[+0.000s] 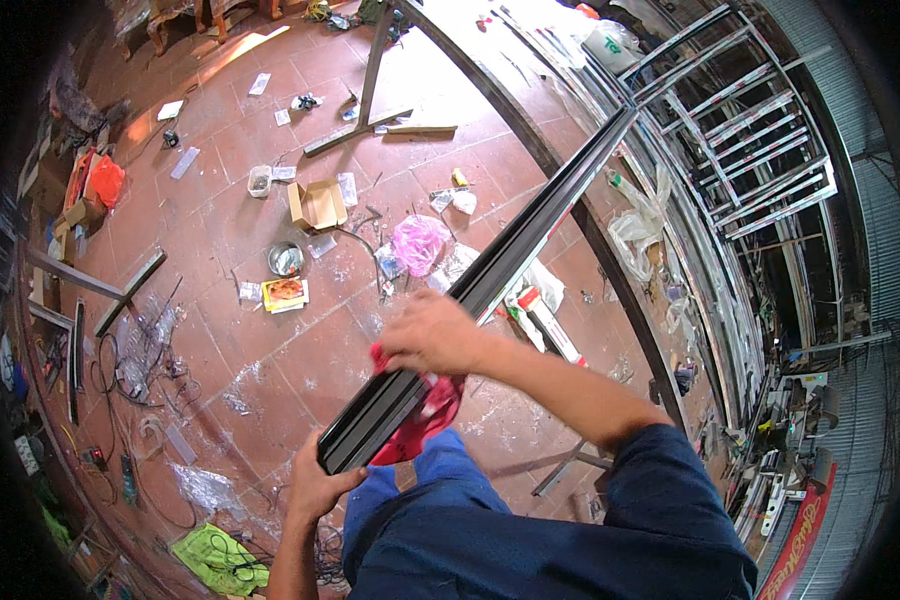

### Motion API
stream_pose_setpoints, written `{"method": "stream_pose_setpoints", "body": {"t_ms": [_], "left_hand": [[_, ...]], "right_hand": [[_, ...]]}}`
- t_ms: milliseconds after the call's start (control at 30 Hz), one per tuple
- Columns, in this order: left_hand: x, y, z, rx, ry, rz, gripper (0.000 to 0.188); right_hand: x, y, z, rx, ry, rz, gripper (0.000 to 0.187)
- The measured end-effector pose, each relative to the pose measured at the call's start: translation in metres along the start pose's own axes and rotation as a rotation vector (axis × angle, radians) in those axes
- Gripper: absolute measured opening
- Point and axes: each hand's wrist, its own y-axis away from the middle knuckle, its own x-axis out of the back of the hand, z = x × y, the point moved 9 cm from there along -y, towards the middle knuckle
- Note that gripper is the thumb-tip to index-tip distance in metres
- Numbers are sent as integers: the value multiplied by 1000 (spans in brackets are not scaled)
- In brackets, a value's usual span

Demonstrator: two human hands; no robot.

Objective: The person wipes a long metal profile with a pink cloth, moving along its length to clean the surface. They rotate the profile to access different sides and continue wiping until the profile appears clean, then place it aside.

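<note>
A long black metal profile (515, 245) with lengthwise grooves runs slantwise from my body toward the far right. My left hand (318, 482) is closed round its near end, the thumb lying across the end edge. Higher up, my right hand (432, 332) is closed on a red cloth (422, 425) that drapes over the profile and hangs below it. Slight blur covers the right fingers and part of the cloth. The profile's far end lies near a silver metal frame (770, 150) at the right, but I cannot tell whether they touch.
On the tiled floor lie an open cardboard box (318, 204), a pink plastic bag (421, 245), a metal bowl (285, 259) and a white-and-red tube (550, 325). A dark beam (620, 270) crosses beneath the profile. Cables and a yellow-green cloth (218, 558) lie at the lower left.
</note>
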Motion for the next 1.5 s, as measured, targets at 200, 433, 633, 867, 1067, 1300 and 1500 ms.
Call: {"method": "stream_pose_setpoints", "body": {"t_ms": [200,433,633,867,1067,1300,1500], "left_hand": [[33,9,-3,-51,-191,0,79],[-6,-31,39,168,-520,-403,98],[-73,-84,97,35,-1009,-115,75],[-87,-75,134,-83,-962,-99,92],[-82,-55,149,-85,-906,-189,99],[-102,-47,149,-158,-1300,136,110],[-99,-59,142,-302,-1262,302,82]], "right_hand": [[45,46,109,-80,78,-26,34],[29,47,82,82,47,55,25],[34,24,44,196,29,111,18],[70,36,66,228,39,229,10],[145,99,260,-72,137,272,13],[124,101,241,149,93,217,19],[120,77,176,207,13,267,12]]}}
